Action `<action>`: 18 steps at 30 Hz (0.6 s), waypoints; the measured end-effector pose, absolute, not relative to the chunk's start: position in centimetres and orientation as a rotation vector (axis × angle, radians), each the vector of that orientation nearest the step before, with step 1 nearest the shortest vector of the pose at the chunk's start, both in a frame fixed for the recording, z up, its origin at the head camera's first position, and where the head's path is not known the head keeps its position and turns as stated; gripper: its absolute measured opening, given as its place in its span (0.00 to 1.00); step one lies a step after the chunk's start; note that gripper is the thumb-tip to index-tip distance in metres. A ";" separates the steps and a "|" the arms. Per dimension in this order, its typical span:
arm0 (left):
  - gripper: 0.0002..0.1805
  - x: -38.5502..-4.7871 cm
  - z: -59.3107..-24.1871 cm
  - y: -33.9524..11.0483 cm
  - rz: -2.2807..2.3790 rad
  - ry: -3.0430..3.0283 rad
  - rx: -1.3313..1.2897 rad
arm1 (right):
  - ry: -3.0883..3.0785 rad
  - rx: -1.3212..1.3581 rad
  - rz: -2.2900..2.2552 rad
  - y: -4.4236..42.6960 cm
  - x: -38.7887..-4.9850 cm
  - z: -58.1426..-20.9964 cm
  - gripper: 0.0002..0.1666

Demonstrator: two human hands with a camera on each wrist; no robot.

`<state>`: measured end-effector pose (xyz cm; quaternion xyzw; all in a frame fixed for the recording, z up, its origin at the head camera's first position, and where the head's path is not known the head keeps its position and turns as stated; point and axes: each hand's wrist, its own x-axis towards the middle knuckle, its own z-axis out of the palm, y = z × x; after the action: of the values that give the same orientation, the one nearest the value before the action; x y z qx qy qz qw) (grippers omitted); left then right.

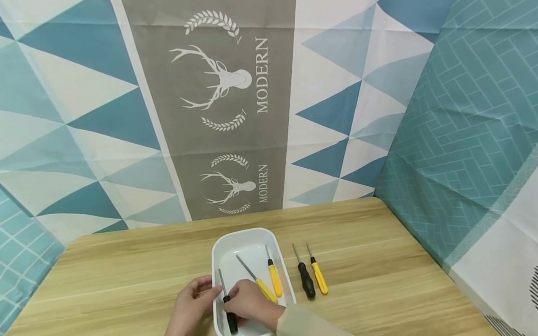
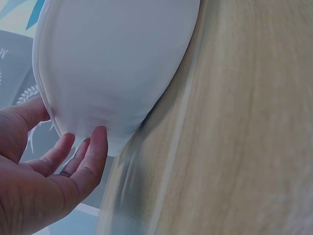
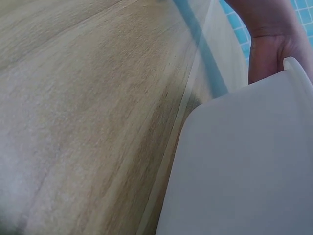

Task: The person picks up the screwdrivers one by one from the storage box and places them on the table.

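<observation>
A white tray [image 1: 217, 240] lies on the wooden table. My left hand [image 1: 191, 304] holds its left rim, thumb over the edge; in the left wrist view the fingers [image 2: 98, 147] lie against the outer wall. Inside the tray, my right hand [image 1: 252, 301] pinches a black-handled screwdriver [image 1: 232, 322] near the left wall, its shaft pointing away from me. Two yellow-handled screwdrivers, one slanted [image 1: 266, 290] and one by the right wall [image 1: 275, 278], lie beside that hand. The right wrist view shows mostly the tray's outer wall [image 3: 244, 161]; the right fingertips are hidden there.
Right of the tray, a black-handled screwdriver [image 1: 307, 281] and a yellow-and-black screwdriver [image 1: 319, 276] lie side by side on the table [image 1: 368, 264]. Patterned cloth [image 1: 222, 140] hangs behind the table's far edge, and more cloth [image 1: 474, 129] stands along the right side.
</observation>
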<state>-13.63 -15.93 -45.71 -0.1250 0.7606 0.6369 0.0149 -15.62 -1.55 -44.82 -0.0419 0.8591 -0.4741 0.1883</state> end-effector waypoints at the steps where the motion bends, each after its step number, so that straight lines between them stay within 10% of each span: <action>1: 0.27 -13.6 -45.7 -15.9 1.978 2.370 -0.388 | 2.410 -0.119 -1.341 -1.5 -15.6 -44.8 0.08; 18: 0.27 -13.6 -45.5 -15.9 1.953 2.382 -0.405 | 2.340 -0.032 -1.398 -1.0 -15.7 -44.4 0.10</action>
<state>-13.57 -15.87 -45.48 -0.1304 0.7666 0.6285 0.0176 -15.67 -1.03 -44.42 -0.0114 0.8400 -0.5019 0.2060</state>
